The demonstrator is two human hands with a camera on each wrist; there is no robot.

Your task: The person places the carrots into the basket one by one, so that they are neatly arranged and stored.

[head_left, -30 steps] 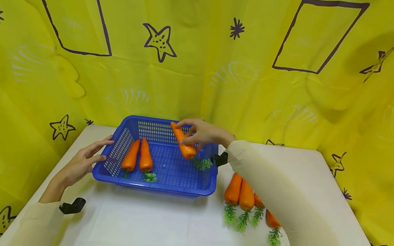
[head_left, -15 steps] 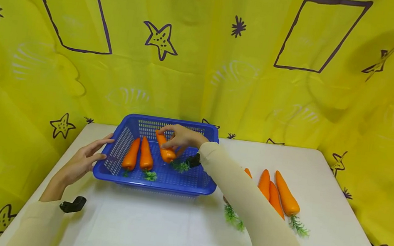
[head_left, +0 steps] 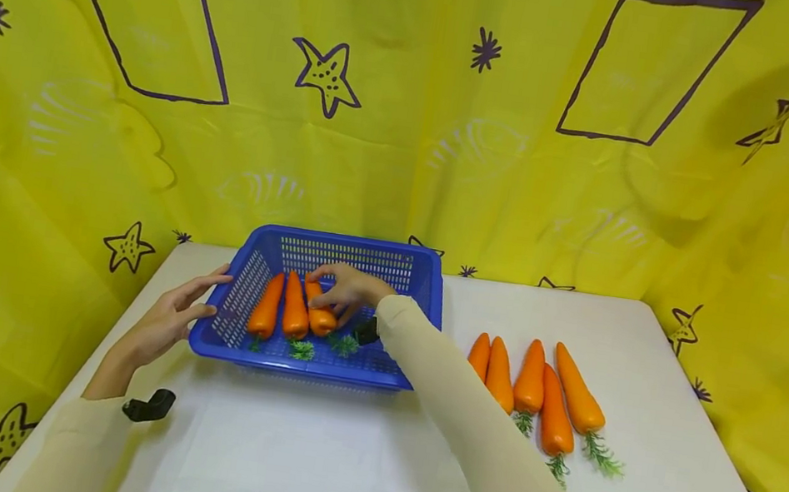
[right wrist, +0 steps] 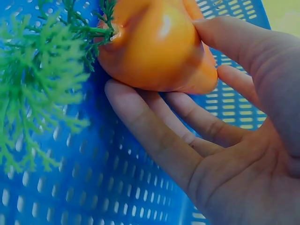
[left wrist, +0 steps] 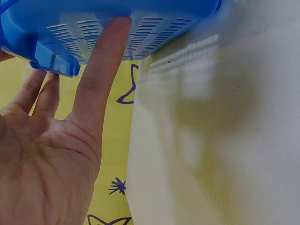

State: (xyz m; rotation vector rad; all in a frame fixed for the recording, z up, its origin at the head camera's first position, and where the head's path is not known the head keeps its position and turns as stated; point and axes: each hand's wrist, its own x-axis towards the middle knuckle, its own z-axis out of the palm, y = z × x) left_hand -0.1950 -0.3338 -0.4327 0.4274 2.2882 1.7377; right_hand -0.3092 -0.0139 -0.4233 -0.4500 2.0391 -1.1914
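Observation:
In the head view a blue plastic basket [head_left: 316, 370] with slotted walls stands on the table. Inside it, on the left, two orange carrots [head_left: 266, 308] with green tops lie side by side. My right hand [head_left: 353, 286] reaches into the basket and holds a third carrot [head_left: 321, 321] by its sides, just right of those two. In the right wrist view thumb and fingers bracket this carrot [right wrist: 154, 51], its leafy top [right wrist: 42, 79] pointing left. My left hand [head_left: 164, 323] touches the basket's left side with extended fingers; the left wrist view has one digit against its outer wall [left wrist: 154, 28].
Several more carrots [head_left: 531, 379] lie on the white table [head_left: 664, 486] right of the basket, some partly covered by the right sleeve [head_left: 468, 424]. A yellow curtain [head_left: 404, 180] with sea-star drawings rises behind and along both sides.
My right hand has moved left and down into the basket with its carrot, bringing it beside the other two. The left hand has stayed at the basket's side.

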